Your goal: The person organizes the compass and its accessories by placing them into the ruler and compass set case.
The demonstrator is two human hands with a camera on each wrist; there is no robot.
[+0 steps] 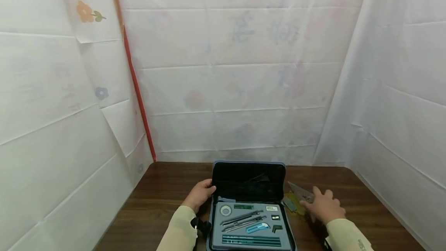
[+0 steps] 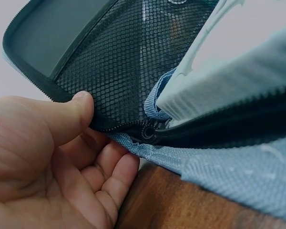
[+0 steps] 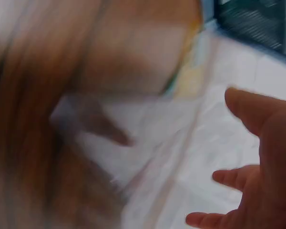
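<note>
On a wood-grain table, at left, the left hand pinches the raised lid's edge of an open zippered stationery case, thumb inside, fingers behind. The case's grey tray holds a tape roll, a blue utility knife and green pencils. Right of it lies a flat yellow-green piece, then a clear set square, long axis slanting from far left to near right. The right hand, nearer to it, has fingers spread wide, grasping nothing; the set square lies left of and partly beneath them, contact unclear.
</note>
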